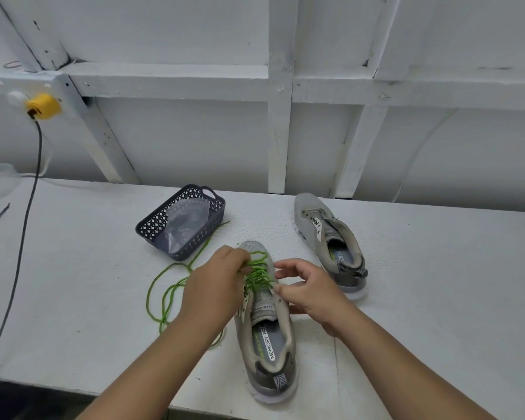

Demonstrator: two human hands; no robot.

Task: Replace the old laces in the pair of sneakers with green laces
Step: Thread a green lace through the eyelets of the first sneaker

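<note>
Step in hand: While the near sneaker (264,322) lay on the counter (73,283) with its toe pointing away, a green lace (256,275) was being threaded through its eyelets; several crossings already sat over the tongue.
Left hand: Its grip (217,281) was curled at the lace crossings on the near sneaker's left side, apparently pinching a strand, though the fingertips were partly hidden.
Right hand: Its grip (305,291) rested on the near sneaker's right eyelet row, thumb and forefinger close together; I could not tell whether they pinched lace or only steadied the upper.
Slack: The lace's loose length looped on the counter left of the near sneaker, towards the dark plastic basket (181,224).
Other sneaker: The second sneaker (331,242) lay beyond and right of the near sneaker, with no lace visible.
Doing it well: Probably keep the upper braced, draw each crossing snug and flat, even both ends, and stop the slack from knotting.
</note>
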